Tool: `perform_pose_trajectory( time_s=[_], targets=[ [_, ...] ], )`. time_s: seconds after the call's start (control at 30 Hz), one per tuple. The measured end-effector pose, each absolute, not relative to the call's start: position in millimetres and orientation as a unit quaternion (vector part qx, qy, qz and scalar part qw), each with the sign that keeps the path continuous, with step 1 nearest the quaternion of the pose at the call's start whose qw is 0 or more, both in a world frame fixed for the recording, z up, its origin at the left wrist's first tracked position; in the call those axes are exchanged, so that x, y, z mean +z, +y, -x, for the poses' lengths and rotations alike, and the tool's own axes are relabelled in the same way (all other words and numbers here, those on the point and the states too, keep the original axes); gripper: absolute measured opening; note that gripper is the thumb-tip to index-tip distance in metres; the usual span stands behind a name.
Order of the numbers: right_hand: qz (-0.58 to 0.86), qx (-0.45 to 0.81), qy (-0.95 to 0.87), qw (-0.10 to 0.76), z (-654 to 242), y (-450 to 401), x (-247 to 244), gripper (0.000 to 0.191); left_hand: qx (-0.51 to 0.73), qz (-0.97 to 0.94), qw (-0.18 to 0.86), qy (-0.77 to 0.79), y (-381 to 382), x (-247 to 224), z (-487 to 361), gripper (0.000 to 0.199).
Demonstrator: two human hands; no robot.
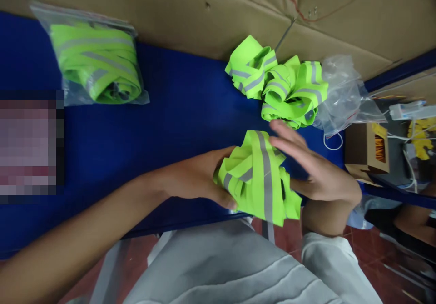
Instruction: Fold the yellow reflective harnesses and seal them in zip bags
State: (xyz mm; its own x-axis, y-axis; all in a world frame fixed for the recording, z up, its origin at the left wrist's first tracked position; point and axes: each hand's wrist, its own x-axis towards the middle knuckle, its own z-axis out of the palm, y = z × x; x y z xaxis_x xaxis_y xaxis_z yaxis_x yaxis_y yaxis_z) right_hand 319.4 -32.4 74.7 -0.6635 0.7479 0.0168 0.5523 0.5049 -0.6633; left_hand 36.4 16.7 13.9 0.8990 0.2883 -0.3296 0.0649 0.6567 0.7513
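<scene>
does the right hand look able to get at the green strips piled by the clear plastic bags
Probably yes: the right hand has its fingers extended close to the piled green strips, with nothing visible blocking them. The left hand supports the nearer bundle.

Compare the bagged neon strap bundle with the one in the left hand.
The bagged bundle sits in a clear bag on the blue tabletop; the held bundle is unbagged, in the left hand. The bagged bundle shows rounded coils; the held bundle has jutting edges. Both are yellow-green with gray stripes.
</scene>
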Motion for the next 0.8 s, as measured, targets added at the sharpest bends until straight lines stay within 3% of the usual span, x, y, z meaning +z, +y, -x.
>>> perform_pose_trajectory(
  time_s=[0.07, 0.27, 0.43, 0.57, 0.67, 0.8],
  targets=[
    [0.335, 0.351, -0.865, 0.128, -314.7, -24.5, 68.0, 0.089, 0.041, -0.397, 0.901, 0.169, 13.6, 12.1, -36.9, 0.077],
    [0.310, 0.394, -0.838, 0.213, -291.7, -21.2, 46.3, 0.048, -0.017, -0.406, 0.905, 0.122, 10.2, 17.3, -38.6, 0.045],
    [0.415, 0.400, -0.773, 0.266, -277.4, -28.6, 43.3, 0.035, 0.042, -0.468, 0.854, 0.222, 18.2, 23.5, -34.0, 0.049],
    [0.475, 0.415, -0.721, 0.287, -278.2, -27.8, 32.3, 0.036, 0.103, -0.534, 0.781, 0.307, 27.3, 22.0, -32.1, 0.049],
    [0.482, 0.496, -0.658, 0.300, -278.3, -26.2, 14.4, 0.047, 0.127, -0.556, 0.748, 0.339, 32.7, 19.0, -32.8, 0.047],
    [0.477, 0.575, -0.565, 0.351, -271.5, -28.1, -6.7, 0.048, 0.134, -0.560, 0.732, 0.364, 34.5, 18.3, -32.8, 0.049]
  ],
)
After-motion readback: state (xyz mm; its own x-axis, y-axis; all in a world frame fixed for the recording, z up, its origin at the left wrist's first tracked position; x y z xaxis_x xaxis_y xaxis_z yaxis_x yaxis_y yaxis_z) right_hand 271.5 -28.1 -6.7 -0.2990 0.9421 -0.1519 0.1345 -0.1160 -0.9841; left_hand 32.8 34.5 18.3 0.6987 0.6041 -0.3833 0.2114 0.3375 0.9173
